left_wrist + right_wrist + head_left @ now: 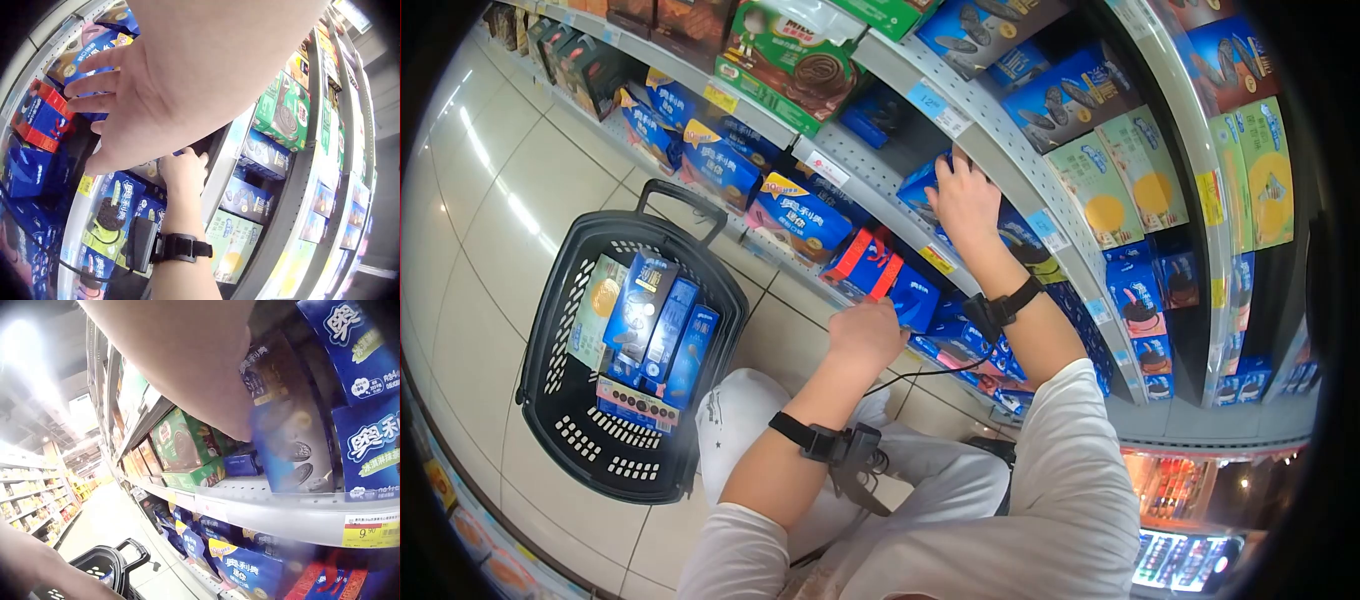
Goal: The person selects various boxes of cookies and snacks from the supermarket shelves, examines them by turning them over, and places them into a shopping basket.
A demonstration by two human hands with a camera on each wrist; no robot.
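Note:
My right hand (967, 200) reaches into the shelf and grips a blue cookie box (917, 190) by its edge. In the right wrist view this cookie box (290, 425) stands upright at the shelf front, with dark sandwich cookies printed on it. The left wrist view shows the right hand (184, 172) from behind, fingers curled over the box. Lower down, my left hand (867, 335) hovers near a red-and-blue box (868, 262) on the lower shelf. Its fingers (94, 82) are straight and spread, holding nothing.
A black shopping basket (540, 350) with several cookie boxes stands on the tiled floor to the left. Green boxes (785, 65) sit on the same shelf, left of the right hand. A shelf edge (1000, 165) runs close above that hand. Blue boxes (800, 220) line the lower shelf.

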